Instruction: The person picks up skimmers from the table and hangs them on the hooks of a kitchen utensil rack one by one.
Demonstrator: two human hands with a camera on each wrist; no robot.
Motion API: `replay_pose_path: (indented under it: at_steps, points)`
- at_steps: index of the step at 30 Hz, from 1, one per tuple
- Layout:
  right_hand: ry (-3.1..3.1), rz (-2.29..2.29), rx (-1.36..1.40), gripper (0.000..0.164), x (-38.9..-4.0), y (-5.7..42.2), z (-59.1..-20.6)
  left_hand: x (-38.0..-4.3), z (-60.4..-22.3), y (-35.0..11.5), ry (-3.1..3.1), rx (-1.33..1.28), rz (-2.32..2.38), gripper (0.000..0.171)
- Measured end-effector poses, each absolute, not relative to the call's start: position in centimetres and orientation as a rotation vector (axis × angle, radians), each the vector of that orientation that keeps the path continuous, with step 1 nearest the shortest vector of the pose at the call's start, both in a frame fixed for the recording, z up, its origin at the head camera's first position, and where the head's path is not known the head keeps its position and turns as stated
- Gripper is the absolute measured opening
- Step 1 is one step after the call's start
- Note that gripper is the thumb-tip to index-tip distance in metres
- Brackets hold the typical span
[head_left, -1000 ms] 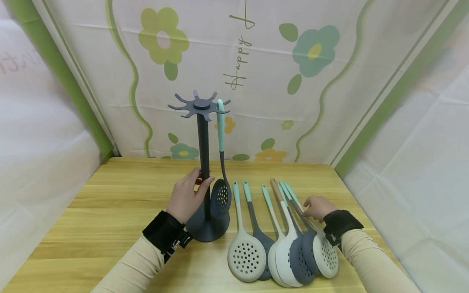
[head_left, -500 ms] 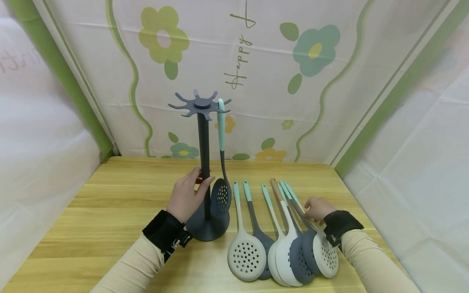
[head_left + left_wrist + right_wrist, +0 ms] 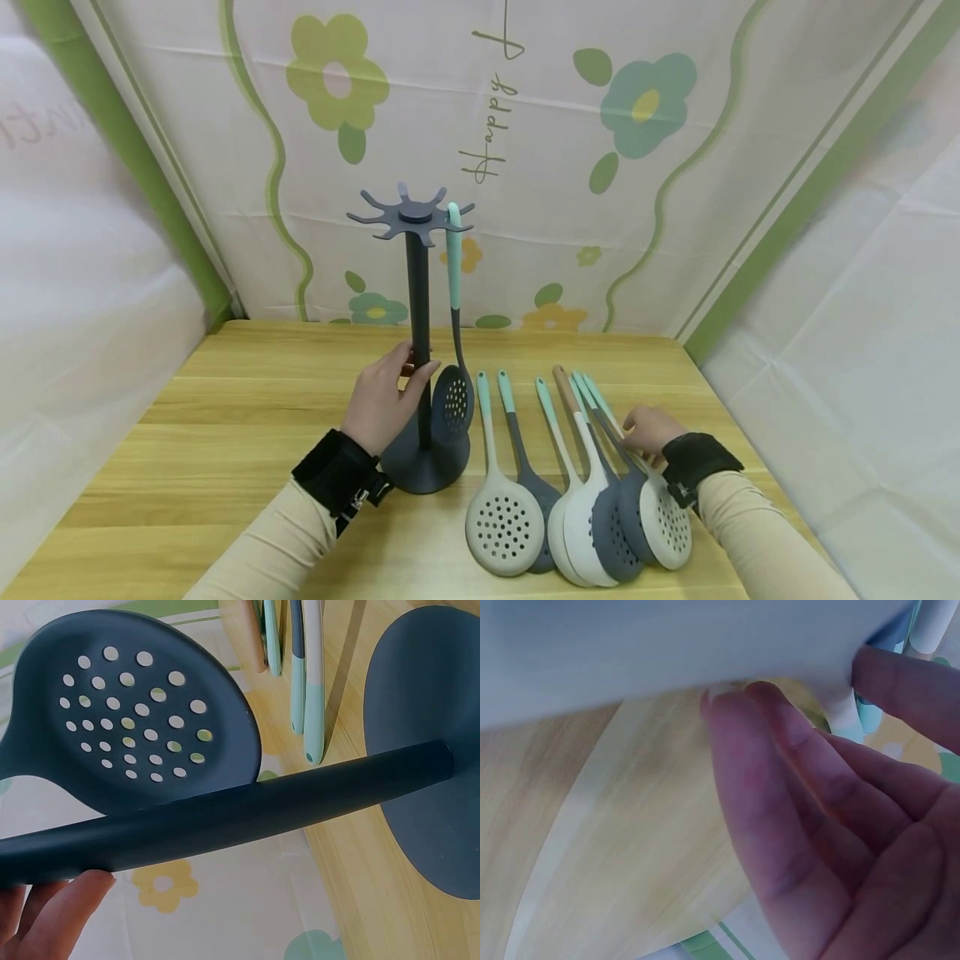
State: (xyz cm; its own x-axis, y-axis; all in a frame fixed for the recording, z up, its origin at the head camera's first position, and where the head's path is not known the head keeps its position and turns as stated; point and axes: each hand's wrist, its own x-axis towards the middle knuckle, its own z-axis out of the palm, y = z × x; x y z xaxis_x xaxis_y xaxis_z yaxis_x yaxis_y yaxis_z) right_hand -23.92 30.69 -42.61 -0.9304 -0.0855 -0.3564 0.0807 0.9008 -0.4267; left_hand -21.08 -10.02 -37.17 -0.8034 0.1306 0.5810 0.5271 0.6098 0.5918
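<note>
A dark utensil stand (image 3: 418,292) rises from a round base, with curved hooks fanning out at its top. My left hand (image 3: 386,400) grips its post, thumb in front and fingers behind; the thumb also shows against the post in the left wrist view. From one hook hangs a dark skimmer (image 3: 454,400) with a mint handle. Over on the right, my right hand (image 3: 654,431) pinches the neck of the rightmost light grey skimmer (image 3: 667,525). In the right wrist view, the fingers (image 3: 742,772) reach under its pale edge while the thumb lies on the other side.
Left of that skimmer, several utensils lie side by side, heads toward me. They include a light grey skimmer (image 3: 505,531), a white utensil with a brown handle (image 3: 566,387) and dark ones that overlap. The wooden table (image 3: 187,467) ends at a flowered cloth backdrop (image 3: 525,250).
</note>
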Motion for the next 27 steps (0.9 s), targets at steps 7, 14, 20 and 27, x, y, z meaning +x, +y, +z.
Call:
replay_pose_path:
  at_steps: [7, 14, 20, 27]
  points:
    - [2.674, -0.627, -0.013, 0.043, -24.18, 31.01, -43.07, -21.18, -37.26, -10.01, -2.339, -0.520, -1.088, 0.017]
    - [2.673, -0.621, -0.010, 0.034, -24.23, 31.08, -43.21, -21.11, -37.24, -9.97, -2.344, -0.517, -1.090, 0.016]
    - [2.681, -0.619, -0.016, 0.028, -24.32, 31.18, -43.43, -21.11, -37.22, -9.98, -2.339, -0.520, -1.090, 0.016]
    - [2.675, -0.627, -0.005, 0.026, -24.41, 31.26, -43.68, -21.20, -37.26, -10.01, -2.339, -0.520, -1.079, 0.016]
